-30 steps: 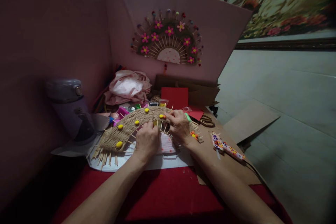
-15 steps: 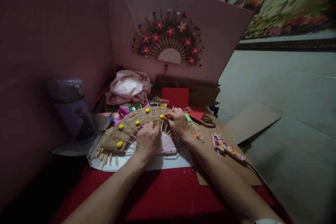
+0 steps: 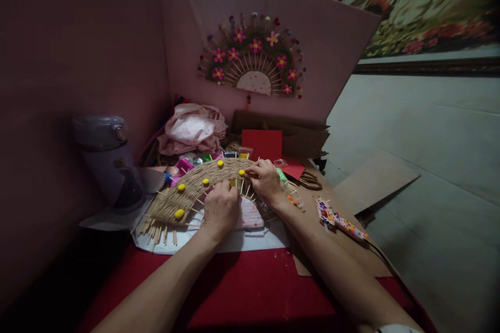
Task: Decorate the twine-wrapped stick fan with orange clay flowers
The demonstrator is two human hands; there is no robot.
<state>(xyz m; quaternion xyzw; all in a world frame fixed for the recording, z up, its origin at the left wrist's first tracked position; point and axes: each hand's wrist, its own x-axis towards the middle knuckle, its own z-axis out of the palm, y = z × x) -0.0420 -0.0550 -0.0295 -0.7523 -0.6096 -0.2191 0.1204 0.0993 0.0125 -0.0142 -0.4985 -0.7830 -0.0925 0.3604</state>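
A half-round fan [image 3: 199,181] of twine wound over thin wooden sticks lies on white paper, with several yellow dots [image 3: 179,214] along its band. My left hand [image 3: 221,208] is closed on the fan's inner edge among the sticks; its fingertips are partly hidden. At the right part of the band, my right hand [image 3: 266,181] has thumb and forefinger closed at another yellow dot [image 3: 241,173], touching its right side. Below the arch, a pale spotted half-round piece [image 3: 250,213] forms the fan's centre, partly covered by my left hand.
A flower-patterned glue gun [image 3: 339,220] with a cord lies on cardboard at right. Scissors [image 3: 311,181] and red paper [image 3: 261,143] sit behind. A lidded bottle [image 3: 107,161] stands at left near bundled cloth [image 3: 191,127]. A finished flowered fan [image 3: 253,62] hangs on the pink panel.
The whole view has shifted very slightly. Both hands keep the same places on the fan, with the right fingertips still at the same yellow dot.
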